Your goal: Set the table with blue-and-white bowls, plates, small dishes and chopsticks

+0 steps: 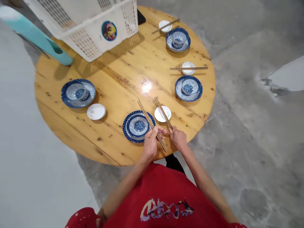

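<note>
My left hand (pixel 153 139) is closed around a pair of wooden chopsticks (pixel 145 114), held slanting over the right side of a blue-patterned plate (pixel 125 131). A matching bowl (pixel 139 126) sits on that plate. My right hand (pixel 178 136) grips the near end of another pair of chopsticks (pixel 163 112), which lies across a small white dish (pixel 159 115). Both hands are near the table's front edge, close together. The fingers of the right hand partly hide the chopstick ends.
On the round wooden table (pixel 114 110) stand a white plastic basket (pixel 90 44) and a turquoise object (pixel 53 49) at the back left. Further plates with bowls stand at left (pixel 91 91) and right (pixel 200 91), with small white dishes (pixel 96 111) beside them; chopsticks (pixel 200 68) cross the right-hand dishes.
</note>
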Demonstrator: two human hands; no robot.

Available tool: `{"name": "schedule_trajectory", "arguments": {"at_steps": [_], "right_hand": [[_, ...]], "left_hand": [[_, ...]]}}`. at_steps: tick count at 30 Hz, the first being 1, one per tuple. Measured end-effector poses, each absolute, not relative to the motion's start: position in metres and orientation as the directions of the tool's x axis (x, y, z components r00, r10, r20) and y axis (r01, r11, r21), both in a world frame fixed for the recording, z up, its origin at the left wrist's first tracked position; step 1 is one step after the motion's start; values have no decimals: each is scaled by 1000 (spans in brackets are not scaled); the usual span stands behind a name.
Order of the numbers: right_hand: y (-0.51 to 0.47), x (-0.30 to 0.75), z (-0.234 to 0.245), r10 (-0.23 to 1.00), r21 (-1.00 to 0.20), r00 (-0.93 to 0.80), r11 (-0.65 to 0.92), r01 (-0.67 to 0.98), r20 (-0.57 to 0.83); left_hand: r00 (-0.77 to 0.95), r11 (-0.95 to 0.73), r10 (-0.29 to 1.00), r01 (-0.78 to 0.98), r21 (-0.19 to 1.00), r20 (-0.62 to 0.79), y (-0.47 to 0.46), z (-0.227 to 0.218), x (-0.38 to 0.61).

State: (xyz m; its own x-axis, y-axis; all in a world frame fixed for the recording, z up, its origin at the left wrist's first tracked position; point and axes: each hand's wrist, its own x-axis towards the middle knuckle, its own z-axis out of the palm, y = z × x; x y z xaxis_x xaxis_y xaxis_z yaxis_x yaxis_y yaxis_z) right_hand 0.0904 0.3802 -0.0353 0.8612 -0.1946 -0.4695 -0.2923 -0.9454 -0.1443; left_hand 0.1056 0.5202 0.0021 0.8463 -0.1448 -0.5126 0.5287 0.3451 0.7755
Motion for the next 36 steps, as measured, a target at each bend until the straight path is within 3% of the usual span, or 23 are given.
{"name": "schedule_trajectory", "arguments": {"at_steps": [4,7,11,16,26,31,36], "right_hand": [[352,53,-15,-40,-332,925,-927,-176,-379],[327,23,-7,82,-475,954,-878,-68,-288],[295,-2,-3,134,-578,959,-815,-37,-250],[268,-10,1,153,-494,944,-869,-13,-294],[258,25,19,182,-329,922,-942,64,-342],[260,47,17,136,-337,920,-942,4,-367],[269,65,8,163,-360,898,-933,6,-410]], "left_hand": [[850,391,-72,505,769,-522,482,1,92],[867,428,-111,483,764,-486,451,5,80],[879,445,-166,472,761,-448,414,16,63],[844,514,-195,522,680,-500,380,23,47],[858,586,-202,493,644,-472,358,27,75],[842,617,-218,511,598,-494,354,18,99],[813,632,-182,528,568,-554,363,10,120]]}}
